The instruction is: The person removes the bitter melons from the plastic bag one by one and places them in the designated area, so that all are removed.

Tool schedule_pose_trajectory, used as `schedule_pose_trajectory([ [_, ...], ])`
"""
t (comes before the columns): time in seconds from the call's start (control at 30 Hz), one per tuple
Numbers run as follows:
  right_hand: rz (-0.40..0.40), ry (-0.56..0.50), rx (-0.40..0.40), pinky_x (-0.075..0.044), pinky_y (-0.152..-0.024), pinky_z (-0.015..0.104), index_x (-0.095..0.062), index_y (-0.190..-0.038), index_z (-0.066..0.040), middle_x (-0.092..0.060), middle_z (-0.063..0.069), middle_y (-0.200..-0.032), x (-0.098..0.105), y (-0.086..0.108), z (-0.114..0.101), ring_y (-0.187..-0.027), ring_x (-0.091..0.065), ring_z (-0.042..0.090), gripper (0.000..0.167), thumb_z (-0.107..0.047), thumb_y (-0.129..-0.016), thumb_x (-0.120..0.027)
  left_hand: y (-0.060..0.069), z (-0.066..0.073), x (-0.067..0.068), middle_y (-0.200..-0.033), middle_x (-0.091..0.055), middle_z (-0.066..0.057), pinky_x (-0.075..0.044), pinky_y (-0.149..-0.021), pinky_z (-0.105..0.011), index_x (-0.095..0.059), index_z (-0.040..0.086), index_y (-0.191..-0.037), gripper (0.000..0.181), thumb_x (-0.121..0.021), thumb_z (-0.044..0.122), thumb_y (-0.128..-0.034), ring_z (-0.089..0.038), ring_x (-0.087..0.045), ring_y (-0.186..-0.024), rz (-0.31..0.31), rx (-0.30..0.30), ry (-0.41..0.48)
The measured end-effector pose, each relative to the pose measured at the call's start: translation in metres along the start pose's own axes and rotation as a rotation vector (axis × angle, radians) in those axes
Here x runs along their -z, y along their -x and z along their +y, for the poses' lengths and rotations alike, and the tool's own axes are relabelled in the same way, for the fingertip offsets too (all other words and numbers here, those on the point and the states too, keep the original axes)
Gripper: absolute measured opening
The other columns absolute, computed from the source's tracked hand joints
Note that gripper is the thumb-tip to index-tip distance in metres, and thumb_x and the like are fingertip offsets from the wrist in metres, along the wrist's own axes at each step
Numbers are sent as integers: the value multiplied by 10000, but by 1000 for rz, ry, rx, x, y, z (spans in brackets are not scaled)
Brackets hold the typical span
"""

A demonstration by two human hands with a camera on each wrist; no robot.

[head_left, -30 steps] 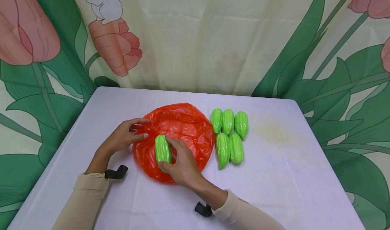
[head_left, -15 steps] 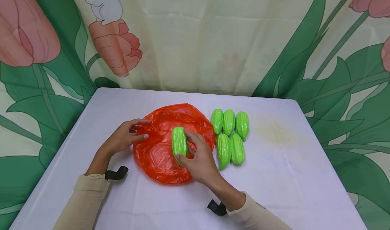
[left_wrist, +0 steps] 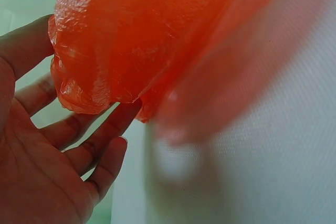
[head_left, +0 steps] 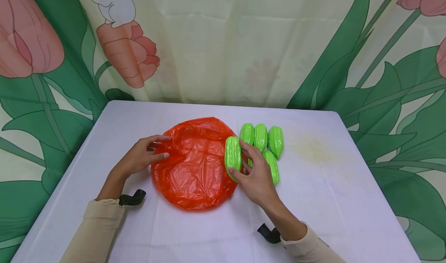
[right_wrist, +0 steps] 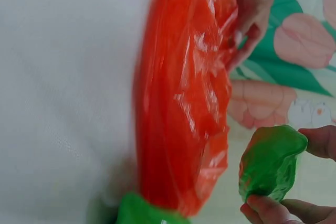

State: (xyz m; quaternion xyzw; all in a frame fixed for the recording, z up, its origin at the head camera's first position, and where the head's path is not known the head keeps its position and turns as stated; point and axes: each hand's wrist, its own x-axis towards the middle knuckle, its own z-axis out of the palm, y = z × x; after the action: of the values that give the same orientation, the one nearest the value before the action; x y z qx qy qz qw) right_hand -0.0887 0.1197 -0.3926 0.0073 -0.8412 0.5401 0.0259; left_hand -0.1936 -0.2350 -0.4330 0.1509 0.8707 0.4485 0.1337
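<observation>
My right hand (head_left: 258,178) grips a shiny, ridged green bitter melon (head_left: 232,158) between thumb and fingers, raised over the right edge of a red plastic bag (head_left: 191,170). In the right wrist view, that bitter melon (right_wrist: 270,163) sits at the fingertips, off the table. My left hand (head_left: 141,154) is at the bag's left side, its fingers spread. The left wrist view has the left hand (left_wrist: 58,145) touching the crinkled bag (left_wrist: 121,35) with loosely bent fingers. The bag lies rounded and slightly puffed up.
Several more bitter melons (head_left: 276,142) lie in two rows right of the bag; my right hand partly covers one. They rest on a white-covered table (head_left: 331,201). Behind it hangs a curtain (head_left: 223,54) with printed plants and a rabbit.
My right hand has carried the bitter melon rightward, from over the bag's middle-left to its right edge near the other bitter melons. The left hand has stayed in place.
</observation>
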Motion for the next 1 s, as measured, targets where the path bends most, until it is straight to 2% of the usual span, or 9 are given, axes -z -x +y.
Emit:
schedule_pose_trajectory([
  [0.33,85,63,-116,-519,-1094,411,-415,-1636,-188,-455,94,-1600,40,-2,20,-1505,-508,308,840,-48,-912,-817,1,0,1,-1488,-593,-212,-611,-998,-546,-566,119,-1528,630,-799,263,-961,-414,-568,-1308,-2,8,11],
  [0.63,152,110,-137,-476,-1108,347,-396,-1648,-180,-431,108,-1629,78,2,40,-1533,-470,316,851,-23,-917,-801,-1,1,1,-1487,-599,-204,-559,-1067,-601,-573,118,-1522,615,-795,254,-966,-401,-566,-1316,-6,1,5],
  [0.83,198,150,-154,-472,-1081,268,-379,-1658,-169,-412,145,-1639,102,8,53,-1526,-472,346,866,-12,-914,-795,-2,1,1,-1473,-605,-202,-565,-1057,-577,-581,130,-1514,604,-796,256,-964,-393,-562,-1308,-6,8,11],
  [1.0,208,182,-182,-478,-1072,286,-366,-1663,-166,-392,184,-1652,112,10,63,-1518,-474,386,885,-6,-908,-799,-2,0,0,-1479,-601,-203,-554,-1073,-584,-581,128,-1514,599,-792,255,-969,-395,-561,-1313,-7,11,14],
])
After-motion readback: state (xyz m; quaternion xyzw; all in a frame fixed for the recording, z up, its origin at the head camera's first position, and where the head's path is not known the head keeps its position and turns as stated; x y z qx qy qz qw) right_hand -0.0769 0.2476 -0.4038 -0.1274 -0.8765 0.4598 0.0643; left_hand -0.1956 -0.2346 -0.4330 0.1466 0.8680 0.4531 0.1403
